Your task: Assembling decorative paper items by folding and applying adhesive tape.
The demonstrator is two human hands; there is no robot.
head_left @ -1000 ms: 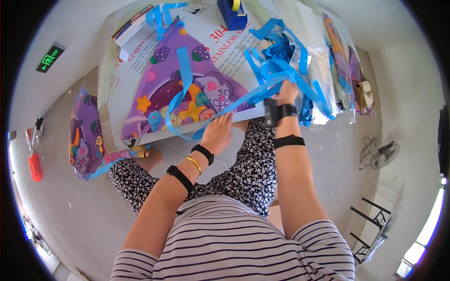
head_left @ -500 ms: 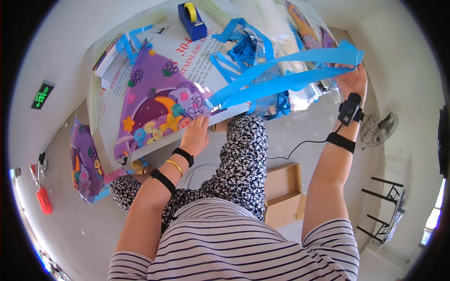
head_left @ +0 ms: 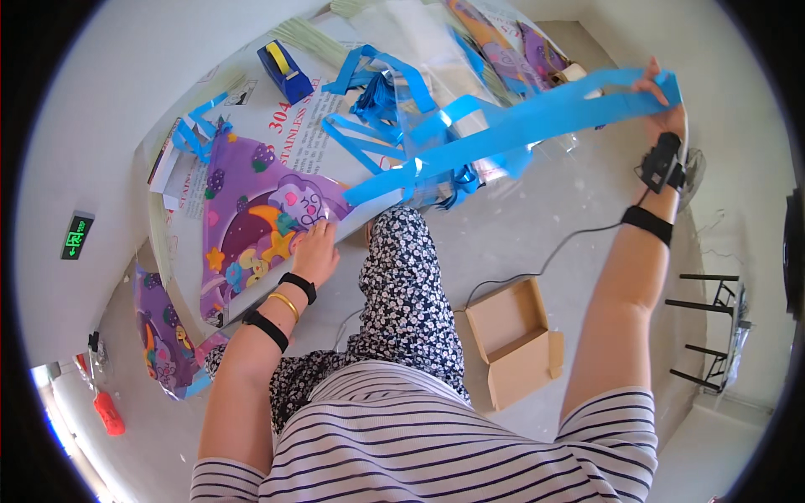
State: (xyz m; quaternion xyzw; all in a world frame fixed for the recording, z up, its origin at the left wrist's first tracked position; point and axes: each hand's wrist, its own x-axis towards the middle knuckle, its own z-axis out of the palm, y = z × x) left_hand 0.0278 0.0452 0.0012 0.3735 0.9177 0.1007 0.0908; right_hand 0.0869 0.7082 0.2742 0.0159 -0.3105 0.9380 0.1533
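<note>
Pale concrete floor point(head_left: 520, 243) ran under everything, and nearest the person an open cardboard box point(head_left: 513, 339) sat on it beside the raised knee in flowered cloth, with a thin dark cable point(head_left: 537, 268) trailing past.

Just beyond the knee stood the surface point(head_left: 373, 214), its front edge close to the body. The left hand point(head_left: 317, 247) lay flat there, fingers spread and gripping nothing, pressing on the corner of a purple kite point(head_left: 251, 222) printed with a moon and stars; that pressure seemed meant to keep the kite from sliding while the ribbon was pulled. The kite lay on spread newspaper point(head_left: 293, 130), probably to protect the top.

The right hand point(head_left: 658, 101) was lifted high and far out to the side, fingers pinched shut on the end of a long blue ribbon point(head_left: 511, 126). Held so, the ribbon ran taut and straight from the hand down to the kite's near corner, clear of the tangle of more blue ribbon point(head_left: 377, 101) heaped behind it.

Farther back stood a blue tape dispenser point(head_left: 285, 71), and at the far right more kites point(head_left: 511, 54) lay in clear wrap. A second purple kite point(head_left: 163, 335) hung off the left end.
</note>
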